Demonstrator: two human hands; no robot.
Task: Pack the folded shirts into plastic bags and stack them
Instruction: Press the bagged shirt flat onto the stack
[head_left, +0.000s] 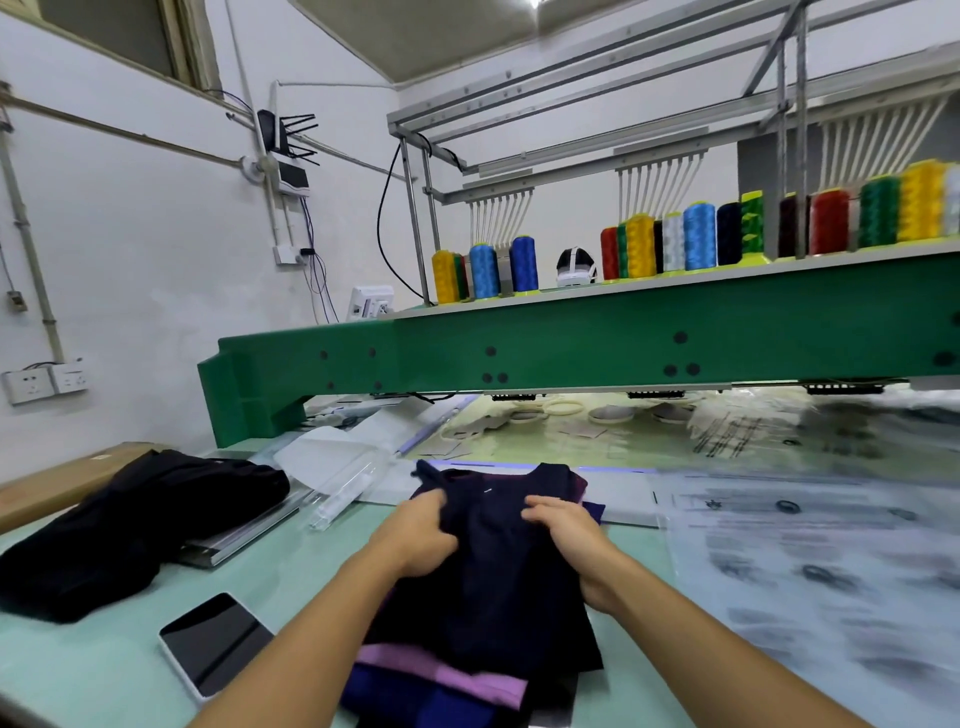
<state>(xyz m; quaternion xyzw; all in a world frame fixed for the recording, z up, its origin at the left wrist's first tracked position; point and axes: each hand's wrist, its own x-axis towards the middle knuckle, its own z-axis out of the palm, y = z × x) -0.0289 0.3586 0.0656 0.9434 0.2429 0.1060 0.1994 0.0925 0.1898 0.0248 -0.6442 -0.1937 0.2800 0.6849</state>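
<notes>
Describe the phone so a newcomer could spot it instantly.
On the pale green table below the green machine beam, look front left, beside the left forearm: the phone. It alone is a flat glossy black slab with a white rim; its neighbours are cloth.

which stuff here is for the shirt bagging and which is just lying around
For the job: dark shirt; shirt pile under it; plastic bags beside them.
Lying about: phone; thread spools; cardboard box.
</notes>
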